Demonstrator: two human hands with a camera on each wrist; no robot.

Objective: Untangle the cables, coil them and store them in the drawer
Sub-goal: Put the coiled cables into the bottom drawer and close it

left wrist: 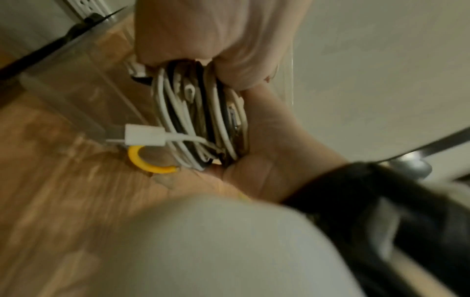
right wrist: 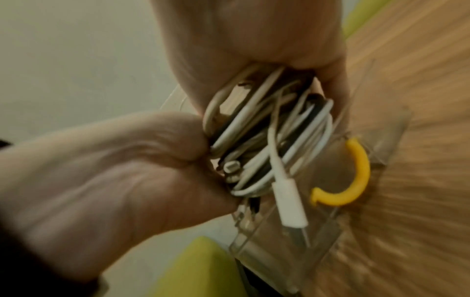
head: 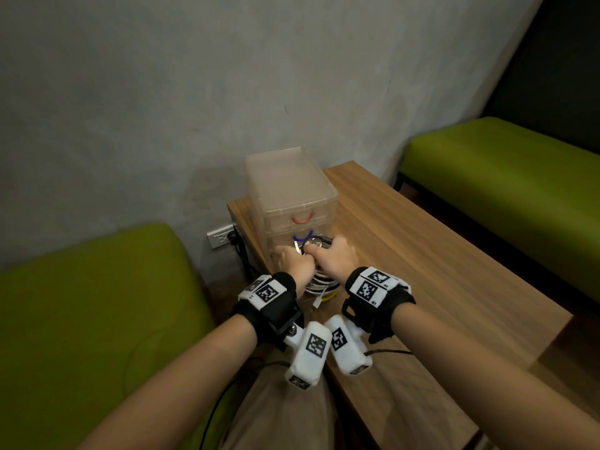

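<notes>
A coil of white and black cables (head: 319,283) (left wrist: 198,112) (right wrist: 267,136) is gripped from both sides, held upright over the pulled-out bottom drawer (left wrist: 76,84) (right wrist: 267,251) with the yellow handle (head: 328,297) (left wrist: 145,162) (right wrist: 356,174). My left hand (head: 292,261) (left wrist: 193,54) (right wrist: 127,170) curls round the coil's left side. On the right side my right hand (head: 334,254) (left wrist: 267,156) (right wrist: 254,40) does the same. A white USB plug (left wrist: 145,136) (right wrist: 289,201) sticks out of the coil toward the drawer front. The coil's top is hidden by fingers.
The translucent drawer unit (head: 289,190) stands on the wooden table (head: 422,254) against the grey wall; its upper drawers have a red handle (head: 302,219) and a purple handle (head: 302,237). Green benches (head: 81,303) flank the table. A wall socket (head: 220,238) with a black plug sits left.
</notes>
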